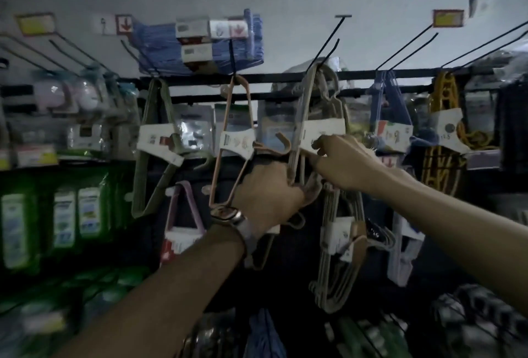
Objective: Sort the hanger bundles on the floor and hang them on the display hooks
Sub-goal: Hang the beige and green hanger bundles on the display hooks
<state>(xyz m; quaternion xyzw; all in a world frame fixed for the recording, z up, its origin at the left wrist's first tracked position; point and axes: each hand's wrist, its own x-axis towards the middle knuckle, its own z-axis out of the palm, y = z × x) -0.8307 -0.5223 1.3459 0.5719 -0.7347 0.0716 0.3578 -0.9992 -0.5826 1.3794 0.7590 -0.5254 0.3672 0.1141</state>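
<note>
Hanger bundles line a dim shop wall, viewed from a head camera. Green packets fill the shelves at far left. Beside them an olive bundle hangs from the black rail, with a pink bundle lower down and a blue bundle resting high across the hooks. A peach bundle hangs just right of the olive one. The left hand, a watch at its wrist, is raised with its fingers curled round the lower part of a beige bundle, which hangs from a black display hook at centre. The right hand pinches the same bundle at its white paper label. A second beige bundle hangs below the right forearm. Farther right hang a blue-framed bundle and yellow hangers, both on the same rail.
</note>
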